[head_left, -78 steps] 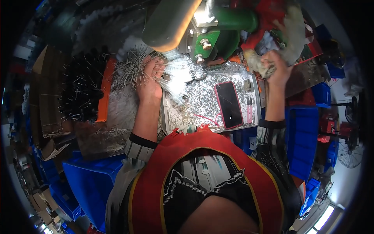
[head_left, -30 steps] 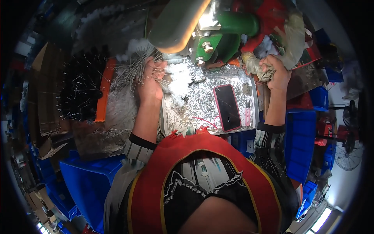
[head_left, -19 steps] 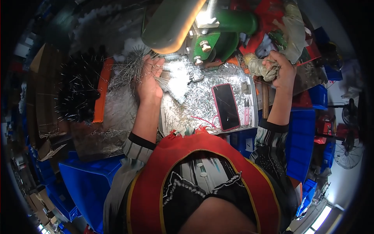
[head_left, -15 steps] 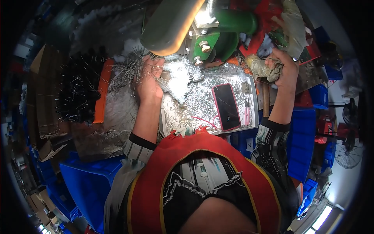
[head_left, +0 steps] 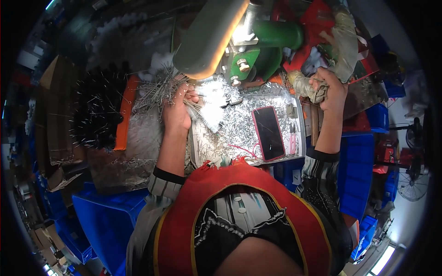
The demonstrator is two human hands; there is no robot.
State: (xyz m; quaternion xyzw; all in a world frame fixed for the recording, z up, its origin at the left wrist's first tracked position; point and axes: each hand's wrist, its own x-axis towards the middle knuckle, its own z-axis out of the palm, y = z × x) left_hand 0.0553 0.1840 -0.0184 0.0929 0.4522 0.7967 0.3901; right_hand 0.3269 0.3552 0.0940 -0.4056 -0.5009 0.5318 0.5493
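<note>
My left hand (head_left: 175, 112) is closed round a bundle of thin metal wires (head_left: 154, 92). The wires fan out to its left, and some ends point right under the bright light beside a green machine (head_left: 267, 60). My right hand (head_left: 335, 94) grips a cloth-wrapped handle (head_left: 317, 93) at the machine's right side. The wrapping is pale, dirty and bunched up under the fingers. Below the machine, a shallow tray (head_left: 198, 147) is covered with short silvery wire pieces.
A phone (head_left: 268, 133) in a red case and a pink pen-like tool (head_left: 292, 140) lie in the tray. To the left is an orange-edged holder (head_left: 125, 115) bristling with wires. A lamp (head_left: 209, 41) hangs overhead; blue bins (head_left: 108, 211) stand below the bench.
The whole view has shifted slightly, with the bench appearing lower. My right hand sits a little further left with the wrapped handle. My left hand keeps its hold on the wires.
</note>
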